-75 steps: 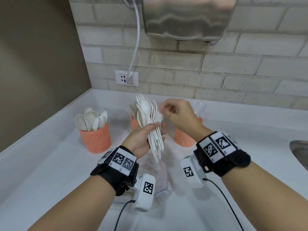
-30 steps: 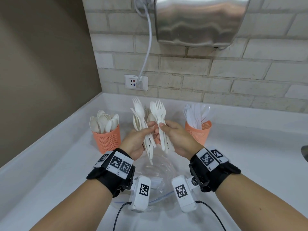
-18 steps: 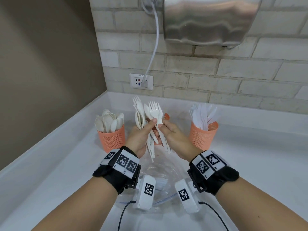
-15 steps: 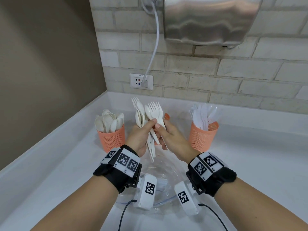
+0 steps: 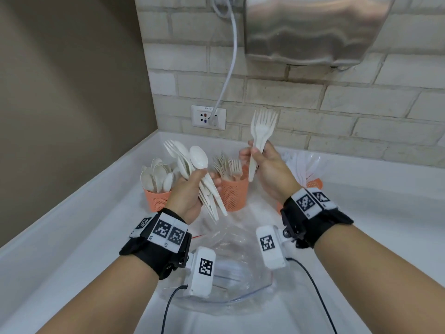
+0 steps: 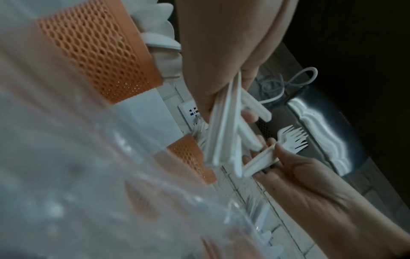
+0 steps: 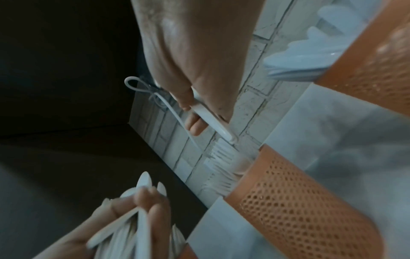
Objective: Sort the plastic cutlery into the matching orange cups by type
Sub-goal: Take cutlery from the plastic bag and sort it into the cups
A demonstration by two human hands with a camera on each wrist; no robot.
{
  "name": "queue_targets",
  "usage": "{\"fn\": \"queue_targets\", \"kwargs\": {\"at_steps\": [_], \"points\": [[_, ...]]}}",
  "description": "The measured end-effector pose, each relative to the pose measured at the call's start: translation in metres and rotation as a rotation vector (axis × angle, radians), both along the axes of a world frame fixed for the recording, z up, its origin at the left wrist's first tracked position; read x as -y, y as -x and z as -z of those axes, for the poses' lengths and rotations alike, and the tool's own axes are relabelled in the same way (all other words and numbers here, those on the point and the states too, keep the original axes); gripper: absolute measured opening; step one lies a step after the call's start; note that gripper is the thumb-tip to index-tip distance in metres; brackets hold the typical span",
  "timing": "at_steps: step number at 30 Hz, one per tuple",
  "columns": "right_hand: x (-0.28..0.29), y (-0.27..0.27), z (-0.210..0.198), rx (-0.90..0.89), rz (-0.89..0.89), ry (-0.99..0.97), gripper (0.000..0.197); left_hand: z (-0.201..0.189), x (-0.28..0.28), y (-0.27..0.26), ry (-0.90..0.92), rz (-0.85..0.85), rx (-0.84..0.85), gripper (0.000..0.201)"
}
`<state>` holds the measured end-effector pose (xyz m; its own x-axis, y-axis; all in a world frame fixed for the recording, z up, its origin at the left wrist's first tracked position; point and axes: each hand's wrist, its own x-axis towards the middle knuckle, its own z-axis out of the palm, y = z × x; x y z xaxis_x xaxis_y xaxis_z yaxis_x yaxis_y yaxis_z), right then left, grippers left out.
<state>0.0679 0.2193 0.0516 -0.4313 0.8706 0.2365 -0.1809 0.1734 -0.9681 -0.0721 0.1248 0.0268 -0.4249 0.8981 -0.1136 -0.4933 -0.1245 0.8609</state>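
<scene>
My left hand (image 5: 190, 189) grips a mixed bundle of white plastic cutlery (image 5: 199, 174), spoon bowls and fork tines fanned upward, handles (image 6: 224, 133) pointing down. My right hand (image 5: 262, 162) pinches a few white forks (image 5: 261, 131) upright, above and just right of the middle orange cup (image 5: 233, 194), which holds forks. The left orange cup (image 5: 157, 198) holds spoons. The right orange cup (image 5: 313, 183), mostly hidden behind my right wrist, holds white knives. In the right wrist view the fork handles (image 7: 210, 117) sit between thumb and fingers.
A crumpled clear plastic bag (image 5: 231, 266) lies on the white counter (image 5: 72, 249) under my wrists. A brick wall with a socket (image 5: 208, 116), a white cable and a steel dryer (image 5: 310, 30) stands behind the cups. A brown wall closes the left side.
My right hand has pulled the forks out of the left hand's bundle and lifted them up and to the right. The left hand still holds the remaining bundle, tilted left.
</scene>
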Motion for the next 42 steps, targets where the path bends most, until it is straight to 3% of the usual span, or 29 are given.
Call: {"fn": "queue_targets", "kwargs": {"at_steps": [5,7,10,13,16,19,21,25,29,32,39,42], "points": [[-0.021,0.026,0.001,0.152,0.129,-0.051,0.013,-0.002,0.006,0.003,-0.075,0.147,-0.051,0.038],[-0.027,0.03,0.012,0.278,0.188,-0.034,0.021,-0.002,0.008,0.003,-0.094,0.177,-0.081,0.048],[-0.033,0.032,0.031,0.555,0.226,-0.028,0.037,-0.003,0.011,0.005,-0.101,0.174,-0.081,0.038],[-0.026,0.032,0.031,0.832,0.258,-0.103,0.031,0.0,0.012,0.008,-0.063,0.196,-0.091,0.023],[-0.022,0.031,0.016,0.964,0.241,-0.139,0.042,0.002,0.011,0.008,-0.033,0.243,-0.072,0.012],[-0.016,0.027,0.0,0.788,0.352,-0.227,0.059,0.001,0.009,0.005,-0.03,0.283,-0.027,0.012],[-0.006,0.025,-0.011,0.577,0.401,-0.373,0.047,-0.001,0.009,0.002,-0.012,0.299,-0.035,0.013],[0.019,0.029,-0.031,0.369,0.195,-0.478,0.017,-0.003,0.009,-0.006,0.008,0.343,-0.112,0.013],[0.019,0.033,-0.044,0.49,-0.006,-0.213,0.021,-0.004,0.011,-0.013,0.031,0.441,-0.227,0.012],[0.018,0.033,-0.054,0.46,-0.091,-0.034,0.018,-0.004,0.015,-0.013,0.045,0.523,-0.278,0.012],[0.019,0.029,-0.059,0.561,-0.24,0.015,0.022,-0.004,0.018,-0.013,0.042,0.525,-0.306,0.017],[0.017,0.028,-0.056,0.545,-0.192,-0.071,0.019,-0.002,0.018,-0.013,0.072,0.516,-0.327,0.013]]}}
